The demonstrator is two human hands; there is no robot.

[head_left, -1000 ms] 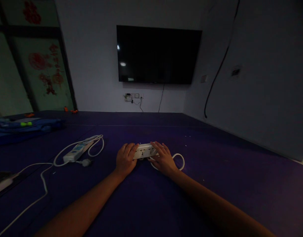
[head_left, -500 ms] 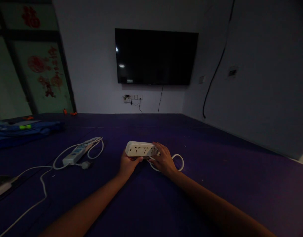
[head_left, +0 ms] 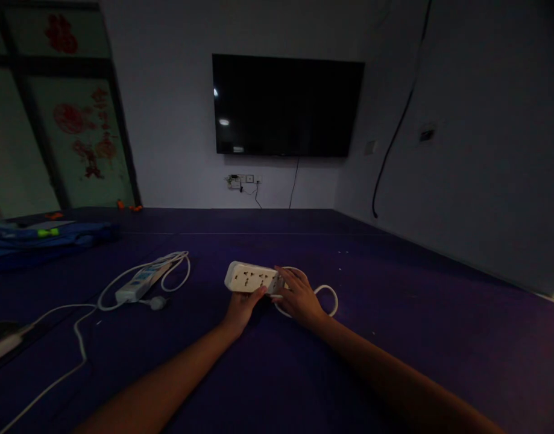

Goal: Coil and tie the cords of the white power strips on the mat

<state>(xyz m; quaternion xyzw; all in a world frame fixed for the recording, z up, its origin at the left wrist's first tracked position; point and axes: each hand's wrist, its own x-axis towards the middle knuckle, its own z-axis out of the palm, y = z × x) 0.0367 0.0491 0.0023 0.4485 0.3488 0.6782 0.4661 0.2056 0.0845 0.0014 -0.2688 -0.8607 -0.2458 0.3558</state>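
Note:
A white power strip [head_left: 252,278] is held between my two hands, its socket face turned toward me and its left end a little higher. My left hand [head_left: 241,307] grips it from below, thumb on the lower edge near the middle sockets. Around the right end are the fingers of my right hand [head_left: 299,295], covering some sockets. A loop of white cord [head_left: 331,295] shows to the right of that hand and partly behind it. Farther left, a second power strip [head_left: 143,282] lies on the purple surface with its cord looped about it and a plug [head_left: 157,302] beside it.
The purple surface [head_left: 267,380] runs to the far wall, where a black television [head_left: 288,105] hangs. Blue cloth [head_left: 87,234] lies at the left. A white cord [head_left: 80,337] trails toward the lower left. A dark cable [head_left: 396,129] hangs along the right wall.
The power strip has tilted, its right end dropping, and shifted slightly left. My left thumb has moved up onto its lower edge. The right hand stays around the right end.

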